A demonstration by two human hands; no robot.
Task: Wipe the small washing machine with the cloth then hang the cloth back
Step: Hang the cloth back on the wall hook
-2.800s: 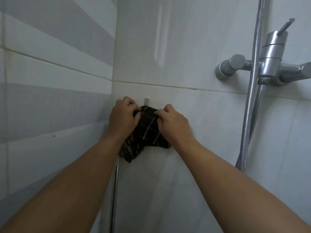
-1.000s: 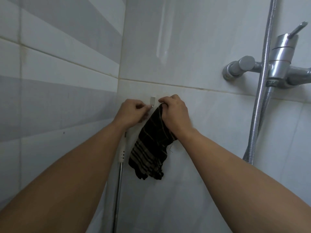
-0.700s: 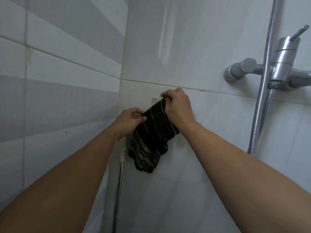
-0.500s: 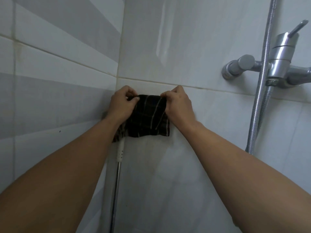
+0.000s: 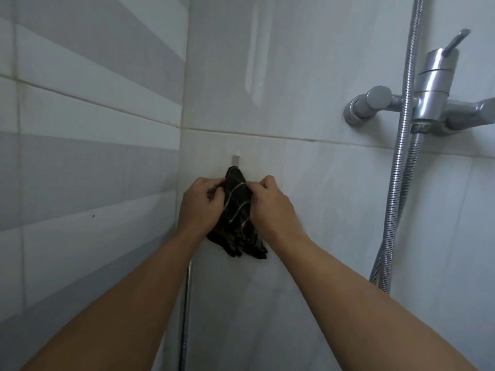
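Observation:
A dark cloth with pale stripes (image 5: 237, 212) hangs bunched against the white tiled wall, its top just under a small white wall hook (image 5: 235, 159). My left hand (image 5: 201, 204) pinches the cloth's left side and my right hand (image 5: 270, 207) pinches its right side. Whether the cloth rests on the hook I cannot tell. The washing machine is out of view.
A chrome shower mixer tap (image 5: 428, 103) sticks out of the wall at the upper right, with a ribbed metal hose (image 5: 399, 167) running down from it. A thin metal rod (image 5: 186, 311) stands in the corner below my left hand. Grey-striped tiles cover the left wall.
Half a second ago both hands held the cloth spread wide over the hook. Now the hands are lower and closer together, the cloth is bunched, and the hook's top shows.

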